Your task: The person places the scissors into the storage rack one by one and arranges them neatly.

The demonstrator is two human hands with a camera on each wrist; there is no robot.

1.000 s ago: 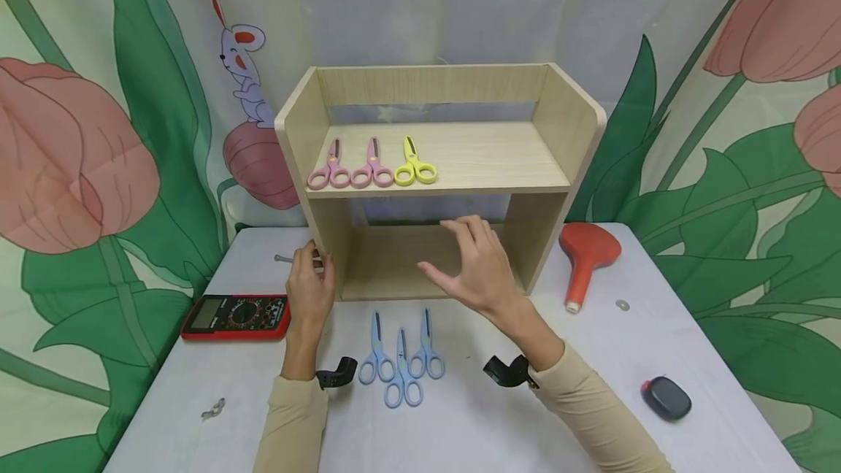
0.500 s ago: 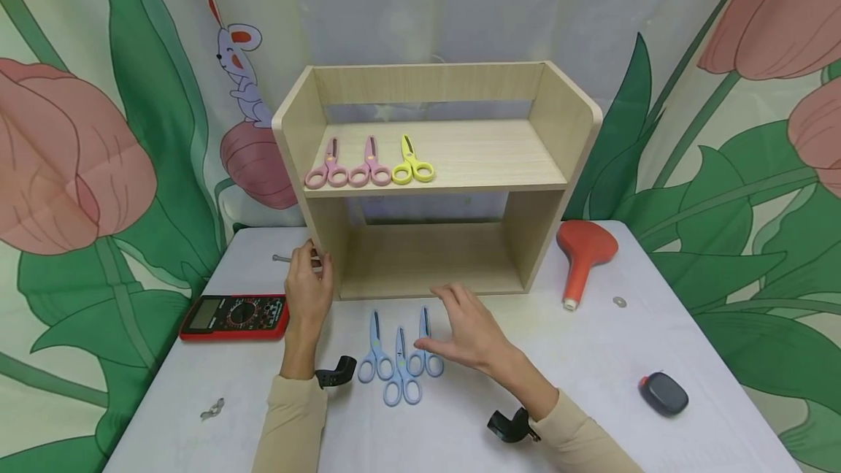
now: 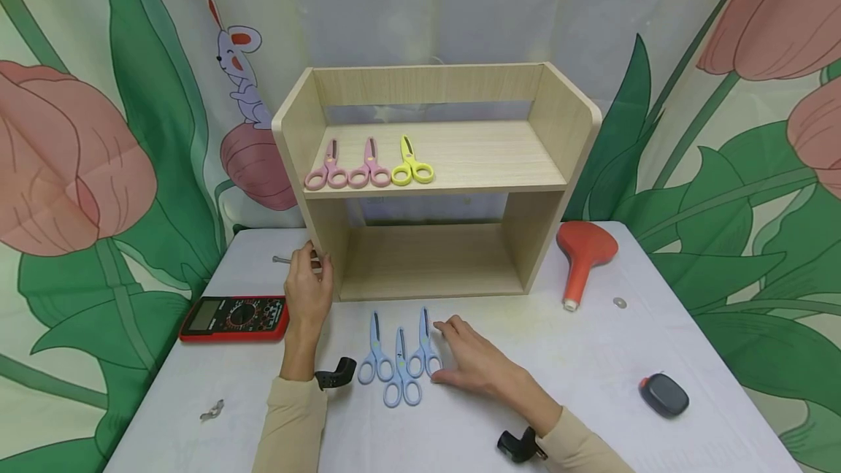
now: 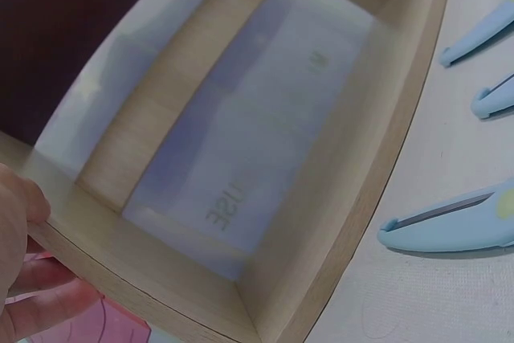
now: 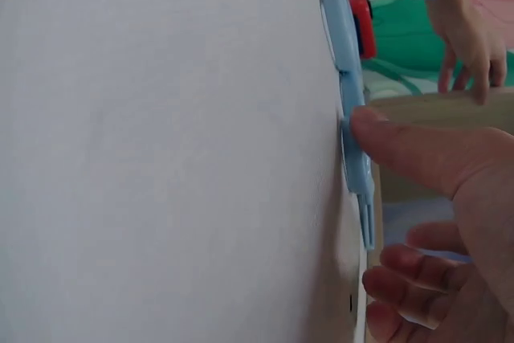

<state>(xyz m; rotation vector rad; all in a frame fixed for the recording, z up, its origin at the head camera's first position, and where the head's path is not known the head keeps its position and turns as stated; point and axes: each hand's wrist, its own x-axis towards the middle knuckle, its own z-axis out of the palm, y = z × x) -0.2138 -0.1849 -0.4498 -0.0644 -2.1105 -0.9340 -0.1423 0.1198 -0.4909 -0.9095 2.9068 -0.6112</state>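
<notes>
Three blue scissors [image 3: 401,356] lie on the white table [image 3: 591,356] just near of the wooden shelf [image 3: 430,166], blades pointing far toward it, handles toward me. My right hand [image 3: 476,363] rests low on the table at the rightmost pair [image 3: 423,345], thumb touching its handle side and fingers spread loosely past it; the right wrist view shows the thumb tip pressed against the blue plastic, nothing pinched yet. To pick it up cleanly I'd judge I should slide thumb and forefinger around the handle loops, lifting straight up so the middle pair, whose loops lie close against it, isn't dragged along. My left hand [image 3: 307,287] grips the near left upright of the shelf, fingers curled round its edge, which should steady the shelf when I set things on it.

Each blue pair is small, with rounded plastic loops and a plastic-sheathed blade, closed flat. On the upper board sit two pink scissors [image 3: 348,166] and one yellow pair [image 3: 412,164] in a row at the left.
</notes>
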